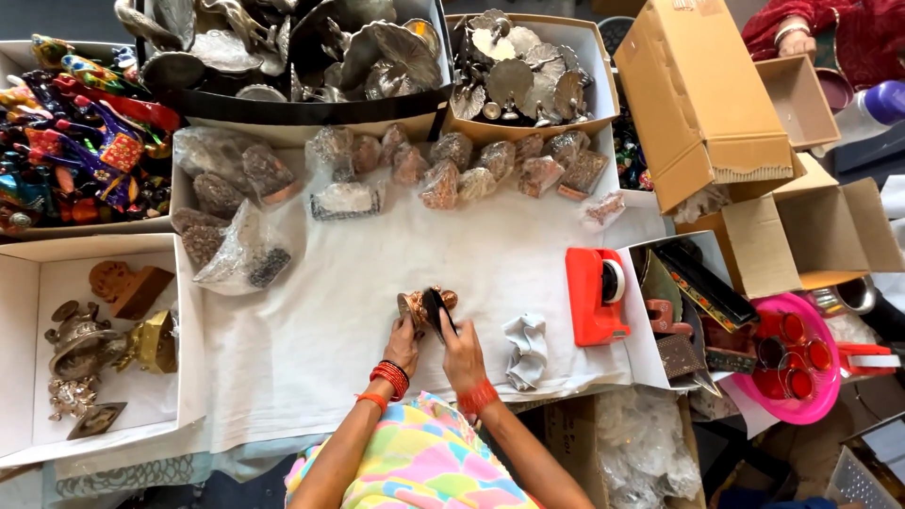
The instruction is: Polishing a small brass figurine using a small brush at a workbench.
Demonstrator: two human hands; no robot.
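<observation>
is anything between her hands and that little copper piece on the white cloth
Nothing visible: the left hand holds the copper figurine directly, and the right hand presses a dark brush against it.

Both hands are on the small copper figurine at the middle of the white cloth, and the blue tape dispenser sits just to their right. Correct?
Not quite. The head view shows the tape dispenser is red-orange, not blue. The rest holds: left hand and right hand hold the small copper figurine on the white cloth.

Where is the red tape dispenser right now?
In the head view, the red tape dispenser sits on the white cloth, to the right of the right hand, just beyond a crumpled grey rag.
</observation>
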